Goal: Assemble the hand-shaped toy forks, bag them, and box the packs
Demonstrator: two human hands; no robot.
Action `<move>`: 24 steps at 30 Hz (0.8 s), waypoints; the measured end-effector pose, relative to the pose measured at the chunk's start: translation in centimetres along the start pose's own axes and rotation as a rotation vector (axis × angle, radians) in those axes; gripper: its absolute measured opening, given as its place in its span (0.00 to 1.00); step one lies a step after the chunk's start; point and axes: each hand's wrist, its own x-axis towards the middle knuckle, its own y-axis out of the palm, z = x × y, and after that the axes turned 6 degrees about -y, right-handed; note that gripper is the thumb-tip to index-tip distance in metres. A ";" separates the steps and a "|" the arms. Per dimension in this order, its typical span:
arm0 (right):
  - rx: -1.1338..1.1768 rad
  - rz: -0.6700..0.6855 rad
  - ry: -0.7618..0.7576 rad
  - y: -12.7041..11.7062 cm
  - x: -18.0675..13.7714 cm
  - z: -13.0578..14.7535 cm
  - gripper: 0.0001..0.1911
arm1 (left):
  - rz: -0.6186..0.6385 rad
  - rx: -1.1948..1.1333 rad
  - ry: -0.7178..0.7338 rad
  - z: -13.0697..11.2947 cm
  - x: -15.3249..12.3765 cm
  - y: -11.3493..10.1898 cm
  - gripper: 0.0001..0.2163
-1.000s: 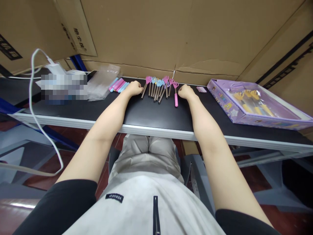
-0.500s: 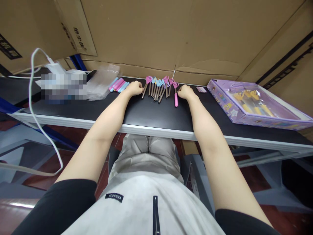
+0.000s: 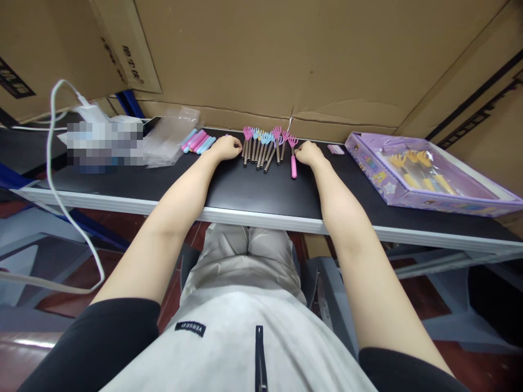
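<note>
Telescopic back scratchers (image 3: 256, 148) with pink, blue, yellow and purple claw heads lie in a row on the black tabletop, metal rods pointing towards me. My left hand (image 3: 226, 148) rests at the row's left end, fingers curled, fingertips against or just beside the leftmost rods. At the right end is a back scratcher with a pink handle (image 3: 293, 166). Beside it, my right hand (image 3: 311, 154) lies with curled fingers, the tips at its shaft; whether they touch it I cannot tell. Neither hand visibly grips anything.
Pink and blue handle sleeves (image 3: 198, 141) lie left of my left hand, next to clear plastic bags (image 3: 165, 144). A purple display box (image 3: 368, 166) holding yellow back scratchers stands at right. A small pink card (image 3: 335, 149) lies between. Cardboard (image 3: 261, 60) walls the back; a white cable (image 3: 50, 147) hangs left.
The leftmost pink-headed back scratcher has swung from a slant to nearly straight, its rod end moving right. My left hand has shifted slightly right. My right hand has hardly moved.
</note>
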 end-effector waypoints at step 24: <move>0.192 -0.120 0.114 -0.5 -0.8 1.0 0.16 | -0.001 0.015 -0.098 -0.1 -0.1 -0.2 0.04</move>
